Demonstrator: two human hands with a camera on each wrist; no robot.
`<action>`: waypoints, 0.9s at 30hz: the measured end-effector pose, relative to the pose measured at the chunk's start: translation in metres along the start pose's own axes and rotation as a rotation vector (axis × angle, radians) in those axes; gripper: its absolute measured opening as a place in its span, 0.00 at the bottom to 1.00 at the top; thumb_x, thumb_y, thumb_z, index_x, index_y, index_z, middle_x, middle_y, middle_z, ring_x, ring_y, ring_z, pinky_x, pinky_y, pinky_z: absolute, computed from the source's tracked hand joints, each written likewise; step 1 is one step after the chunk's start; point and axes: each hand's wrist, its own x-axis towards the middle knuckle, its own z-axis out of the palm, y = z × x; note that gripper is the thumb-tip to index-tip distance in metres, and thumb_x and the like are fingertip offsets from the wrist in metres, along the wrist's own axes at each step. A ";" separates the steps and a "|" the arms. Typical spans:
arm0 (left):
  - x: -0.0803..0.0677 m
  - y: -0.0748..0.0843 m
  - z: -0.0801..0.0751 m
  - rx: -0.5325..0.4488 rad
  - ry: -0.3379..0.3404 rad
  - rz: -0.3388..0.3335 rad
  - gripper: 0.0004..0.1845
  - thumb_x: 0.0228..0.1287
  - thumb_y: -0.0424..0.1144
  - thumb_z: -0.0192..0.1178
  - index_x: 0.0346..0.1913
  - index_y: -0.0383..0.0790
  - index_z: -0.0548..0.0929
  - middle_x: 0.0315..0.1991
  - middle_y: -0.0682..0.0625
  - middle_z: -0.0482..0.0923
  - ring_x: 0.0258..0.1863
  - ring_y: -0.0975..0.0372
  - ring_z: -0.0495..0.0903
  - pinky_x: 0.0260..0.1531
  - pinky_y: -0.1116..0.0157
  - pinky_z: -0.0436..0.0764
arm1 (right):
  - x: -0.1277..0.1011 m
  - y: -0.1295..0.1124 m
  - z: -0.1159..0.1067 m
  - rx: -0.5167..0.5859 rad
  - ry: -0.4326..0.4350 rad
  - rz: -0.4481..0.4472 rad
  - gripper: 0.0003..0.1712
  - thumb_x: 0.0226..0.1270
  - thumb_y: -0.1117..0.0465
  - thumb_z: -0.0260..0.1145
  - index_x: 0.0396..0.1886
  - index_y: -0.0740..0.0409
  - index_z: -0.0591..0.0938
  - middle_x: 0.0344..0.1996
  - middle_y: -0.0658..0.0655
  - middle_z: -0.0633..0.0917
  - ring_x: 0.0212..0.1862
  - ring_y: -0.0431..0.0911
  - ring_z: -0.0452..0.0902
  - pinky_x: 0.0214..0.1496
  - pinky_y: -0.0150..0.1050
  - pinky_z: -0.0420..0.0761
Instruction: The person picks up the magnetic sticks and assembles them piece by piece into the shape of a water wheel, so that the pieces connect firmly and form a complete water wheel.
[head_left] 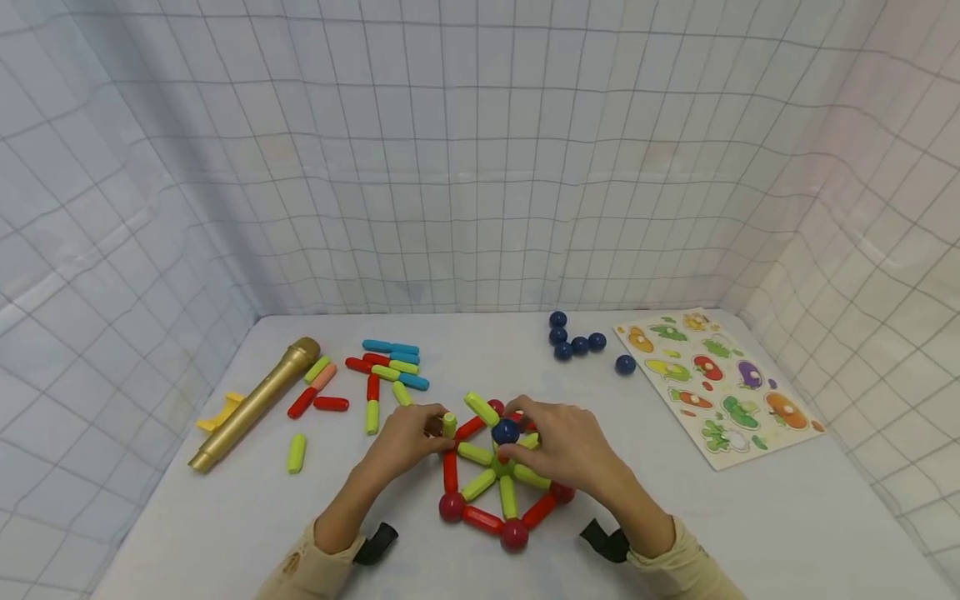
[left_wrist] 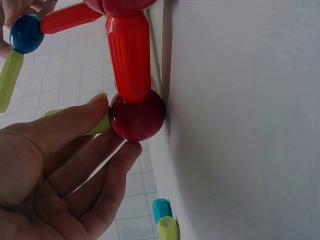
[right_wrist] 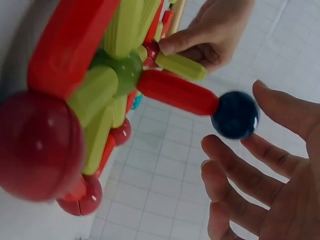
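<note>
**Inspector:** Status of the wheel (head_left: 498, 487)?

**Assistant:** Flat on the table (head_left: 750, 533), rim and green spokes largely joined. The left hand (head_left: 408, 442) pinches a green stick (head_left: 449, 424) at a red ball (left_wrist: 137, 116). The right hand (head_left: 566, 446) is spread, fingers loose, round the blue ball (right_wrist: 235, 114) (contact unclear). Loose sticks (head_left: 375, 375) and blue balls (head_left: 573, 337) remain unused.

**Inspector:** Containers?

**Assistant:** None visible.

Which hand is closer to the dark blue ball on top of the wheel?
Right. The right hand cups its fingers around the blue ball, apparently not quite touching. The left hand sits farther off, pinching a green stick by the wheel's rim.
</note>
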 end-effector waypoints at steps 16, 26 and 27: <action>0.000 -0.003 0.000 -0.027 -0.033 -0.020 0.19 0.53 0.38 0.73 0.48 0.39 0.83 0.37 0.48 0.88 0.37 0.59 0.86 0.39 0.61 0.85 | 0.044 0.161 -0.024 -0.105 -0.065 0.512 0.30 0.63 0.51 0.67 0.63 0.54 0.75 0.64 0.72 0.70 0.52 0.66 0.76 0.44 0.59 0.78; 0.002 -0.005 0.002 -0.023 -0.017 0.001 0.19 0.53 0.40 0.73 0.48 0.39 0.83 0.36 0.49 0.87 0.35 0.61 0.85 0.38 0.62 0.85 | 0.054 0.163 -0.030 -0.136 -0.082 0.459 0.24 0.62 0.54 0.67 0.59 0.51 0.78 0.54 0.66 0.82 0.44 0.57 0.79 0.33 0.47 0.75; 0.002 -0.005 0.002 -0.026 -0.011 0.004 0.19 0.53 0.40 0.73 0.48 0.39 0.83 0.36 0.49 0.87 0.35 0.61 0.85 0.39 0.62 0.85 | 0.057 0.154 -0.033 -0.123 -0.059 0.424 0.24 0.63 0.53 0.67 0.59 0.51 0.78 0.52 0.65 0.83 0.43 0.55 0.80 0.33 0.45 0.76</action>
